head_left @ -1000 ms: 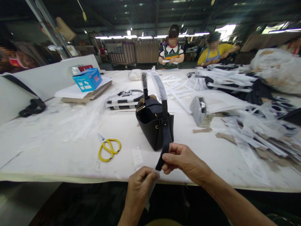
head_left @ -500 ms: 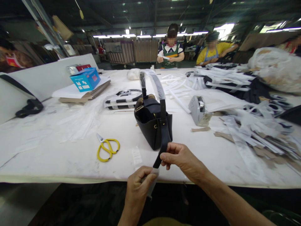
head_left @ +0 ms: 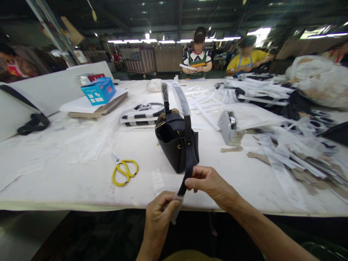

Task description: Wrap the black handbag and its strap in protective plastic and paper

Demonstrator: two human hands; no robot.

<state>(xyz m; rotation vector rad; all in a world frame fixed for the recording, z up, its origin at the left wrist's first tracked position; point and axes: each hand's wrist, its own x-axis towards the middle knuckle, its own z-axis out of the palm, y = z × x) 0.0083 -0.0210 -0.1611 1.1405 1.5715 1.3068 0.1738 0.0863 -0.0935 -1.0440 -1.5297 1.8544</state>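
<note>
A black handbag [head_left: 176,145] stands on the white table in front of me, its top gaping. Its upper handle [head_left: 181,98] is wrapped in clear plastic film. From the bag's near side a black strap [head_left: 189,156] hangs down toward me. My right hand [head_left: 202,183] pinches this strap between thumb and fingers, below the bag. Lower down, my left hand [head_left: 161,210] is closed on the strap's end, where a whitish plastic wrap [head_left: 178,199] covers it. Left of the bag lie yellow-handled scissors [head_left: 125,172], blades pointing away.
A tape dispenser [head_left: 231,128] stands right of the bag, beside a heap of plastic and cardboard strips [head_left: 299,159]. Further back are white tubes [head_left: 206,114] and a blue box [head_left: 99,91] on stacked boards. Two people [head_left: 198,59] work across the table.
Both hands keep their grips and have barely moved. The wrapped strap end shifts slightly. Across the table, the person with the white strip has lowered it a little.
</note>
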